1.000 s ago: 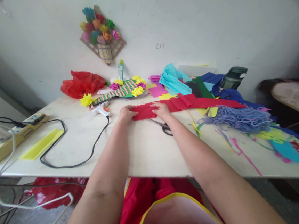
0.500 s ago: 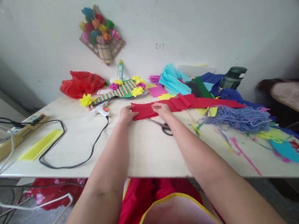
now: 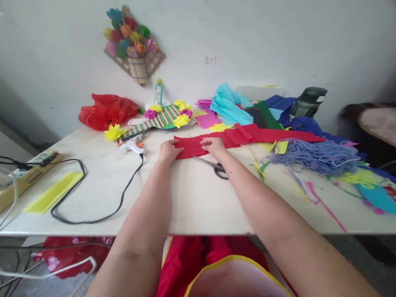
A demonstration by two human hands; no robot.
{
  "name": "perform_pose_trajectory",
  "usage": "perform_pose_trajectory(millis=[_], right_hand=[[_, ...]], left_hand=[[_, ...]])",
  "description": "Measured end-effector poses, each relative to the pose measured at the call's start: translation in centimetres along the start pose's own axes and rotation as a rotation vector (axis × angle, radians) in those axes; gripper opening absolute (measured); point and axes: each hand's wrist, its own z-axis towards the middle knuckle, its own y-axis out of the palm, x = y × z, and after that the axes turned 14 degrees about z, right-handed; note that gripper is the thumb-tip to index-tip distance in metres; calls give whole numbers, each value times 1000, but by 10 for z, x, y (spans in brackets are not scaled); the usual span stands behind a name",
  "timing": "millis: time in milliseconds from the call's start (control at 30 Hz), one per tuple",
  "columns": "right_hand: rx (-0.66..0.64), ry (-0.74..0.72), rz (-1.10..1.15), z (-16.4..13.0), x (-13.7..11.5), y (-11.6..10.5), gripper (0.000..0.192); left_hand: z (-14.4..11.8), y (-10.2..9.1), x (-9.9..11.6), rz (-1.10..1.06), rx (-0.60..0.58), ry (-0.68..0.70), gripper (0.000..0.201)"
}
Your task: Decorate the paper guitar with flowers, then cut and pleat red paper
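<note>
Both hands' grip presses flat, left hand and right hand, on red paper; scissors partly hidden.

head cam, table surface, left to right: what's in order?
Yellow plastic tray → white glue gun → left hand → right hand → black-handled scissors → tangled lavender yarn → cyan paper scrap.

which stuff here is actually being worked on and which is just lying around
In hand:
red paper strip, pressed flat on the table by left hand and right hand

Lying about:
scissors
glue gun
purple yarn
red plastic bag
glue bottle
dark bottle
</note>
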Motion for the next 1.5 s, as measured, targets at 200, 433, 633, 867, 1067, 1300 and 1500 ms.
perform_pose_trajectory(millis=[200,433,633,867,1067,1300,1500], right_hand=[[-20,-38,-90,2,3,0,19],[-72,-175,-248,8,12,-1,23],[-128,-290,-451,5,9,1,32],[-167,-303,-593,3,7,3,30],[-208,-291,-726,-3,1,6,25],[-376,-290,-915,-11,-5,8,40],[-471,-212,-957,-8,-1,10,42]], left_hand=[[-4,0,5,30,13,46,31],[-2,3,6,80,29,112,29],[-14,-4,14,546,-38,155,39],[-12,5,10,732,-162,240,50],[-7,10,4,772,-324,217,55],[-6,11,3,883,-378,207,59],[-4,0,-5,595,-13,-21,60]])
